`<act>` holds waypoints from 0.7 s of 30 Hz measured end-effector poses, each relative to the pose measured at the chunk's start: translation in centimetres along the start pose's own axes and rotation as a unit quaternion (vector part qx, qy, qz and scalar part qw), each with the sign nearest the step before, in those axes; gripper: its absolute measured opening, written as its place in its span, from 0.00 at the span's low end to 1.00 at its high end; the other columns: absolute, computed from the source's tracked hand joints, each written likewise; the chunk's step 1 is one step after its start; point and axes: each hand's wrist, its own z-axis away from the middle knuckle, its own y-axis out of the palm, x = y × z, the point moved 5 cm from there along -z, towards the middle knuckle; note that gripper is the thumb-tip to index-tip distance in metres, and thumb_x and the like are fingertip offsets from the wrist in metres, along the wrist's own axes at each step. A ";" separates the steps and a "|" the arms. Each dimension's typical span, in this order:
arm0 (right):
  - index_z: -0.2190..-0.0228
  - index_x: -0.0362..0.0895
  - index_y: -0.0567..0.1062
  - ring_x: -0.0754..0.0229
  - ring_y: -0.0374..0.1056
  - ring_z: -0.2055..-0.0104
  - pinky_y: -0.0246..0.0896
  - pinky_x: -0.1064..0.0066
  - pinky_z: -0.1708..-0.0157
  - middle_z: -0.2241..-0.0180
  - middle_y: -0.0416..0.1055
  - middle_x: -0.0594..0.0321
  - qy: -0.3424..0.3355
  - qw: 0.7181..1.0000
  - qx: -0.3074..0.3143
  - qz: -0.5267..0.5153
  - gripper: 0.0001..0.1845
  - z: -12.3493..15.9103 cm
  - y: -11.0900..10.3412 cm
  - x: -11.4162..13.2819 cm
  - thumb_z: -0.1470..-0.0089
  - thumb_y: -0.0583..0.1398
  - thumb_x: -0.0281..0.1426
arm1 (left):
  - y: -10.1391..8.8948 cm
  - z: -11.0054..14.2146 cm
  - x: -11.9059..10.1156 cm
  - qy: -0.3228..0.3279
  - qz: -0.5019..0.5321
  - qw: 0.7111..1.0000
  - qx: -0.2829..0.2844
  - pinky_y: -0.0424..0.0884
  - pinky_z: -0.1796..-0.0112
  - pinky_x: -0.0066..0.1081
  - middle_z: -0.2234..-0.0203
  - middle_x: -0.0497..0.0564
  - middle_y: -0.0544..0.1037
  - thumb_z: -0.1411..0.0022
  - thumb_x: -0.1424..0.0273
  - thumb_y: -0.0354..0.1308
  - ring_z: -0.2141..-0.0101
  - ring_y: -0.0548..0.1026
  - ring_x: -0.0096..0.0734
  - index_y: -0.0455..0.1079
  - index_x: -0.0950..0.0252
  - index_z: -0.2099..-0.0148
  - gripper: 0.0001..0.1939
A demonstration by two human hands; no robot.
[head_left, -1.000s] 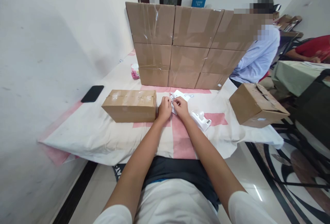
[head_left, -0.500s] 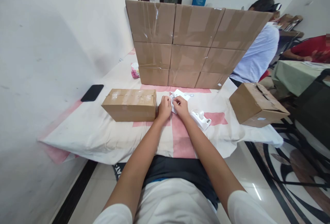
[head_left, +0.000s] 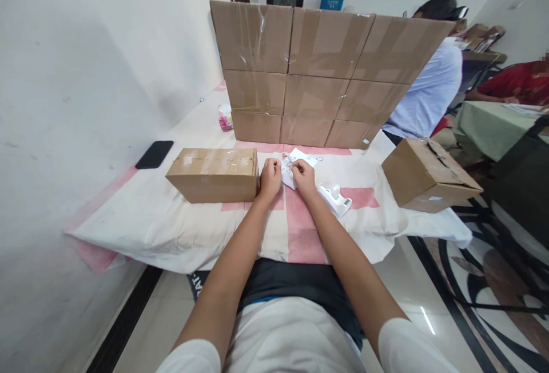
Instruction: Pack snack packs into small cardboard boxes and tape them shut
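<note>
My left hand (head_left: 270,177) and my right hand (head_left: 303,177) are side by side on the table, both pinched on a small white paper sheet (head_left: 290,170) held between them. A taped cardboard box (head_left: 213,175) lies just left of my left hand, nearly touching it. A white tape dispenser (head_left: 335,198) rests on the cloth right of my right wrist. More white paper (head_left: 305,158) lies flat just beyond my fingers.
A wall of stacked cardboard boxes (head_left: 319,72) stands at the back of the table. An opened box (head_left: 426,175) sits at the right edge, a black phone (head_left: 154,154) at the left. A person in a pale shirt (head_left: 429,95) sits behind the boxes.
My hands have drawn slightly apart while still holding the paper. The taped box sits a little further left in the view.
</note>
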 end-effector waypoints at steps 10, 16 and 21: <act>0.75 0.46 0.69 0.60 0.62 0.71 0.59 0.68 0.67 0.73 0.67 0.65 0.000 1.000 0.014 0.000 0.06 0.1 0.2 0.0 0.49 0.56 0.32 | 0.2 0.5 -1.4 0.040 0.026 0.998 0.038 0.69 0.64 0.29 0.60 0.49 0.73 0.35 0.70 0.60 0.66 0.73 0.29 0.67 0.60 0.60 0.04; 0.76 0.46 0.69 0.60 0.62 0.71 0.59 0.68 0.67 0.73 0.67 0.65 -0.005 1.000 0.020 0.002 0.06 0.1 0.3 0.0 0.49 0.56 0.32 | 0.3 0.3 -1.5 0.052 0.017 0.997 0.046 0.70 0.61 0.31 0.63 0.49 0.73 0.34 0.72 0.57 0.66 0.73 0.30 0.70 0.60 0.63 0.04; 0.75 0.46 0.69 0.60 0.62 0.71 0.59 0.68 0.68 0.73 0.67 0.65 -0.007 1.000 0.022 -0.002 0.05 0.1 0.3 0.0 0.50 0.56 0.31 | 0.2 0.3 -1.4 0.050 0.014 0.998 0.037 0.70 0.60 0.31 0.63 0.50 0.73 0.33 0.72 0.55 0.64 0.74 0.31 0.69 0.61 0.63 0.05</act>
